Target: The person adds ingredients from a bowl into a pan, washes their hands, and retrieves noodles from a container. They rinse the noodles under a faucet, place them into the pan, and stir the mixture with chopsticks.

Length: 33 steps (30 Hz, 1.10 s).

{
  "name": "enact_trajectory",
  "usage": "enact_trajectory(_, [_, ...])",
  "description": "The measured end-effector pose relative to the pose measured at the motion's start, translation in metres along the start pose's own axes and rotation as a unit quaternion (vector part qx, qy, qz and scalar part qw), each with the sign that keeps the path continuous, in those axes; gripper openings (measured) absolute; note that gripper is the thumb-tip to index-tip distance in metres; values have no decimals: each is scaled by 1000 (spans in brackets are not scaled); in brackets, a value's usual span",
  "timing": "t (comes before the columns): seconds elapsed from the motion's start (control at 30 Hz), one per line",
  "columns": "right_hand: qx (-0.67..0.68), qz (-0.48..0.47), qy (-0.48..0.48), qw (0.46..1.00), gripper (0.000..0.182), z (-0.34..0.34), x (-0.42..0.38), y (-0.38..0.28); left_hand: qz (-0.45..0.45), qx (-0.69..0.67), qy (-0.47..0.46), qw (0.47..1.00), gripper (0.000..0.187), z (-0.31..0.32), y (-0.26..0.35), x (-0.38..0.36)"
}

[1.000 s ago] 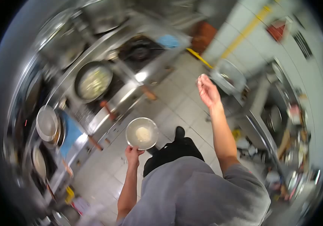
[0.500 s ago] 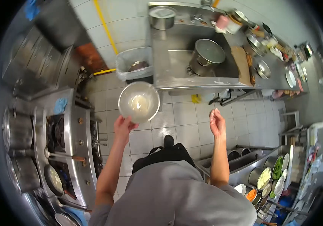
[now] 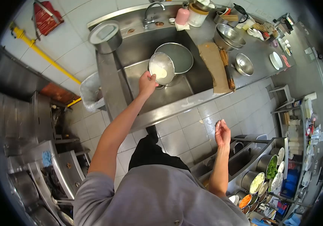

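Nearest you, your right hand (image 3: 222, 132) hangs over the floor tiles just beside the prep rack (image 3: 244, 158), fingers loosely curled and holding nothing that shows. Farther out, your left hand (image 3: 146, 81) is stretched over the sink (image 3: 176, 90), pinching the near rim of the bowl (image 3: 161, 68), thumb on the inside and fingers beneath. The bowl, with a pale lump in its bottom, is tilted over the basin, just in front of the big pot (image 3: 179, 57) that sits in it; you cannot tell whether the two touch. By the look of it, you are bringing the bowl to the sink, and it is not yet set down or under the tap (image 3: 151, 12) at the back. Beyond the sink, a lidded pot (image 3: 105, 36) stands on the left counter and more steel bowls (image 3: 227, 35) on the right. The next move calls for a steady one-handed grip on that rim, so the lump does not slide out, and room beside the pot. Half a second ago the bowl was held over the floor short of the counter; now your arm is extended and the bowl is over the basin, while your right hand has stayed low at your side.
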State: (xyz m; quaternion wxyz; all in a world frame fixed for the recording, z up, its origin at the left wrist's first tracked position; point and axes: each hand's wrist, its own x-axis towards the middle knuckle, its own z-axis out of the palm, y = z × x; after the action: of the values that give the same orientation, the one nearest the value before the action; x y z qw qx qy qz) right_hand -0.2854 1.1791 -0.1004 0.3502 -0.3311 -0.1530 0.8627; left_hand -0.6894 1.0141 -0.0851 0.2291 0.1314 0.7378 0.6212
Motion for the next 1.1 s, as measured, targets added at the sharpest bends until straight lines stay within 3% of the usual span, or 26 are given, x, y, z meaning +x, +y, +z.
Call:
enact_trajectory(0.1, [-6, -16, 30, 999, 9, 52, 31, 10, 167, 188, 56, 966, 19, 31, -6, 64])
enact_trajectory(0.13, [3, -16, 25, 1000, 8, 64, 44, 12, 304, 253, 130, 909, 14, 42, -9, 79])
enact_trajectory(0.23, [-53, -17, -32, 998, 5, 108, 77, 19, 241, 221, 81, 941, 18, 66, -4, 114])
enact_trajectory(0.27, [-76, -5, -36, 996, 4, 120, 88, 21, 184, 267, 29, 945, 32, 71, -12, 131])
enact_trajectory(0.37, [-115, 32, -49, 992, 6, 148, 116, 28, 131, 354, -116, 919, 40, 76, -27, 177])
enact_trajectory(0.47, [-155, 72, -59, 984, 9, 166, 153, 34, 259, 315, 72, 910, 53, 63, 13, 236])
enact_trajectory(0.6, [-224, 125, -101, 961, 8, 189, 215, 51, 400, 376, 204, 810, 55, 26, 85, 304])
enact_trajectory(0.7, [-276, 156, -138, 938, 7, 217, 266, 64, 274, 445, 70, 850, 47, 12, 88, 336])
enact_trajectory(0.83, [-344, 164, -199, 903, 6, 257, 335, 86, 220, 431, 74, 872, 40, 24, 90, 313])
enact_trajectory(0.87, [-355, 164, -218, 894, 6, 269, 350, 95, 228, 365, 123, 894, 42, 28, 98, 310])
enact_trajectory(0.97, [-374, 172, -260, 874, 6, 303, 385, 119, 340, 328, 179, 863, 49, 34, 114, 322])
enact_trajectory(1.1, [-334, 174, -291, 879, 10, 341, 416, 142, 184, 372, 80, 906, 49, 33, 122, 326])
